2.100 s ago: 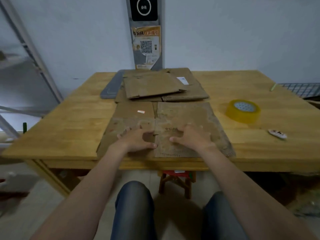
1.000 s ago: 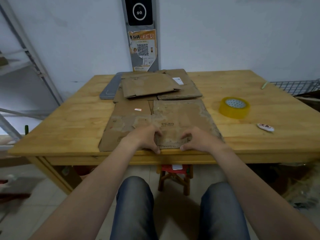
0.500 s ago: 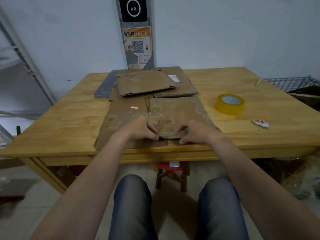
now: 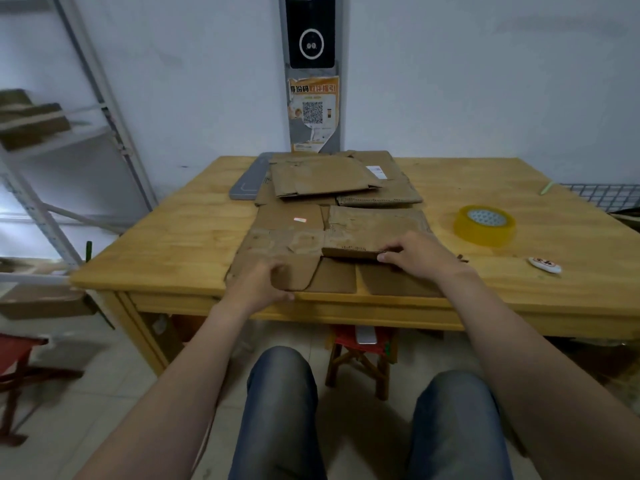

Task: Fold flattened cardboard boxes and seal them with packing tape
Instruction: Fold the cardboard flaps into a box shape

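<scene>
**Hands.** The left hand (image 4: 263,282), at the table's (image 4: 173,244) near edge, has its fingers curled round the near-left flap of the flattened cardboard box (image 4: 367,230). The right hand (image 4: 419,254) pinches the raised front edge of the box's upper layer, thumb underneath as far as can be told.

**Work piece.** The box lies at the middle of the table's near edge, partly opened, with its flaps reaching that edge. Its surface is scuffed and worn.

**Further in.** The packing tape roll (image 4: 485,225) sits on the table's right part, well apart from both hands. A small white object (image 4: 544,265) lies on the table beyond the roll, further right. A stack of flattened boxes (image 4: 322,176) rests at the table's far edge.

**Risks.** Uneven pulling may tear the worn creases. The box could slide off the near edge. Reaching for the tape would release one flap.
</scene>
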Action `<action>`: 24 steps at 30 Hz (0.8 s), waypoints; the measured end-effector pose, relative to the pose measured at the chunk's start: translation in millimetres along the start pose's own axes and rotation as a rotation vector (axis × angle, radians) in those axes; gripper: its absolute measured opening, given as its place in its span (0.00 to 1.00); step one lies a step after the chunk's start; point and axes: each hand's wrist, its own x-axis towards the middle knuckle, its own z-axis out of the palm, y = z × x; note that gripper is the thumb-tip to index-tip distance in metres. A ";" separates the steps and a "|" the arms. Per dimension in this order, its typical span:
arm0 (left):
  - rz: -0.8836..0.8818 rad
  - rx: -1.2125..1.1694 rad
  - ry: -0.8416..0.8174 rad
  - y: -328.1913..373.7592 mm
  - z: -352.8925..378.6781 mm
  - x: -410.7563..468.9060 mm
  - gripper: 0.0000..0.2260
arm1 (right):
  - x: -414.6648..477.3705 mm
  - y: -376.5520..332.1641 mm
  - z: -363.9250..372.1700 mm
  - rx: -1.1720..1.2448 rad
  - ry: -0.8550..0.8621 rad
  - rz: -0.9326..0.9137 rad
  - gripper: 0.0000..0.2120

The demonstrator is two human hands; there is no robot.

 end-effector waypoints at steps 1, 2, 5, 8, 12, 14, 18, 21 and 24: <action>-0.009 0.003 0.035 -2.3 1.2 -0.9 0.29 | -0.9 -0.7 -1.0 0.001 0.029 0.005 0.13; -0.016 0.005 0.077 -1.7 0.5 -1.6 0.24 | -1.8 -1.7 -3.0 0.006 0.048 0.011 0.13; 0.007 0.026 0.202 1.3 -6.3 -2.4 0.16 | -6.6 -5.2 -10.2 0.097 0.093 0.007 0.12; 0.120 0.031 0.355 0.4 -15.1 -10.8 0.12 | -11.9 -6.3 -14.3 0.152 0.190 -0.012 0.12; 0.265 -0.019 0.631 -11.0 -22.5 -11.6 0.10 | -17.7 -9.2 -25.2 0.246 0.365 0.008 0.14; 0.238 -0.008 0.732 -12.8 -28.2 -9.6 0.13 | -18.5 -11.1 -36.8 0.310 0.439 -0.001 0.13; -0.006 -0.233 0.735 2.3 -44.3 -15.6 0.37 | -18.8 -21.5 -63.9 0.347 0.527 0.022 0.12; -0.097 -0.611 0.627 23.9 -53.1 -18.2 0.43 | -19.2 -30.3 -77.5 0.356 0.584 0.021 0.12; -0.168 -0.894 0.603 46.1 -58.4 -18.8 0.43 | -23.3 -39.0 -88.7 0.427 0.628 0.042 0.12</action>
